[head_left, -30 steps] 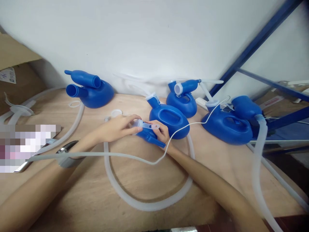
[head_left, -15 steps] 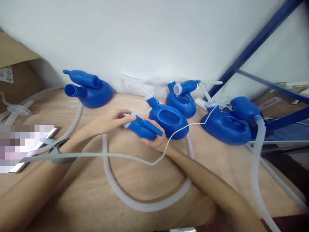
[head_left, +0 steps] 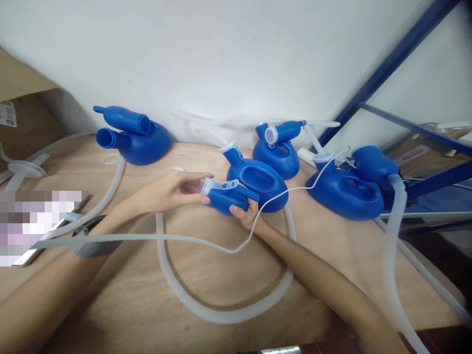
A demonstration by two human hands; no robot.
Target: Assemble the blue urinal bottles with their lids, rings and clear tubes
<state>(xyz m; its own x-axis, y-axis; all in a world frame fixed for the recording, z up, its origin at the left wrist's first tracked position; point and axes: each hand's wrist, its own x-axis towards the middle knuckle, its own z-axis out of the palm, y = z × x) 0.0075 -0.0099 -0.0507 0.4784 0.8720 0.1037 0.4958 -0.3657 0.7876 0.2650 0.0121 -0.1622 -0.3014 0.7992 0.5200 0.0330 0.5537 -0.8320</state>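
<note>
Both hands are on a blue plastic urinal funnel (head_left: 224, 199) above the middle of the table. Its left end carries a translucent cap (head_left: 205, 186), whose strap with small coloured marks lies along the top. My left hand (head_left: 179, 191) pinches this cap between thumb and fingers. At the other end, my right hand (head_left: 246, 214) wraps round the blue body near its narrow spout, thumb in front. Just behind stands a blue urinal bottle (head_left: 275, 199) with a translucent cap on its neck. A thin white cord (head_left: 210, 244) crosses in front of both forearms.
More blue urinal bottles stand at the back left (head_left: 147, 147), the back (head_left: 276, 162) and the right (head_left: 342, 201). A thick translucent hose (head_left: 224, 316) loops on the table (head_left: 129, 305). A phone (head_left: 51, 231) lies left, near a cardboard box (head_left: 33, 118). A blue metal frame (head_left: 387, 59) rises right.
The funnel has been turned about its length, so the cap's strap now faces up, and it has shifted slightly right. My left fingers have moved onto the cap's rim.
</note>
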